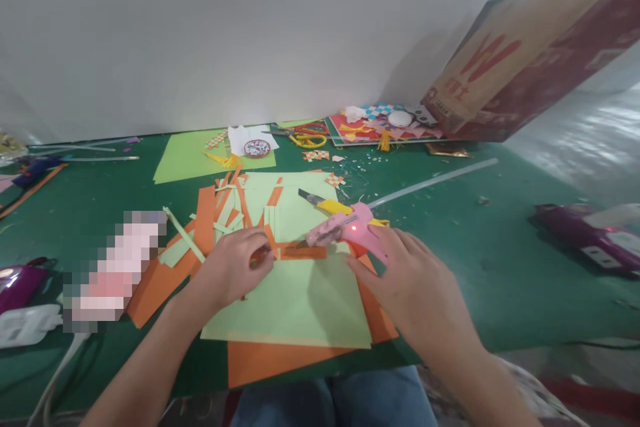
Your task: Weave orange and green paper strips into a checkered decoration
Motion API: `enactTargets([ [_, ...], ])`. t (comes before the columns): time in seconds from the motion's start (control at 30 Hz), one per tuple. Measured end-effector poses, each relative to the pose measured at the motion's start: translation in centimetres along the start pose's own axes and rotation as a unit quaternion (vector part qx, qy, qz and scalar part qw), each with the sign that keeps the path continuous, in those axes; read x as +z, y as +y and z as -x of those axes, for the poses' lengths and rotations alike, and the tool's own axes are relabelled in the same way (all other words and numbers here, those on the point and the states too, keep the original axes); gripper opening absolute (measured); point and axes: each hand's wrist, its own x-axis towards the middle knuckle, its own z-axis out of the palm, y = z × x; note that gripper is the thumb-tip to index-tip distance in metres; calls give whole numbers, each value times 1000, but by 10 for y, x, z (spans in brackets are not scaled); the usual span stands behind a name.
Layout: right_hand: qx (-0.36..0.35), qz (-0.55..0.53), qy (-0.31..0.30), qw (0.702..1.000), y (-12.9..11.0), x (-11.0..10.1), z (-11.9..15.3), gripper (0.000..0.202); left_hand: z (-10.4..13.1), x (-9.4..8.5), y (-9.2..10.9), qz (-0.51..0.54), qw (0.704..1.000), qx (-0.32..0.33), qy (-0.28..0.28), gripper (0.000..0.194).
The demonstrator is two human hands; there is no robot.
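A pink hot glue gun (345, 227) with a lit red light is in my right hand (415, 280), whose fingers are wrapped round its handle. From its back a long clear glue stick (435, 183) juts out to the upper right. The gun's nozzle points left, over an orange paper strip (305, 253) on a pale green sheet (295, 293). My left hand (240, 263) is closed, its fingertips pinching at the strip's left end; the exact grip is partly hidden. A yellow box cutter (333, 207) lies just behind the gun.
Cut green and orange paper strips (227, 213) lie in a heap to the left. Scissors (307, 137), a white paper (250, 140) and finished-looking paper crafts (385, 123) sit along the wall. A brown paper bag (500, 60) stands back right; a purple device (590, 233) lies right.
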Motion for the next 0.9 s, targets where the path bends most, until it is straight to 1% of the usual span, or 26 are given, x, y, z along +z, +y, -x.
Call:
enactTargets([
  [0.17, -26, -3, -16, 1000, -11, 5, -2, 39, 1, 0, -2, 18, 1000, -11, 0, 20],
  [0.37, -28, -10, -23, 999, -19, 10, 0, 37, 0, -1, -2, 7, 1000, -13, -9, 19],
  [0.63, -44, -8, -26, 999, -20, 11, 1, 39, 0, 0, -3, 12, 1000, -9, 8, 20],
  [0.9, -60, -7, -18, 998, -20, 8, 1, 39, 0, -1, -2, 6, 1000, -13, -5, 21],
])
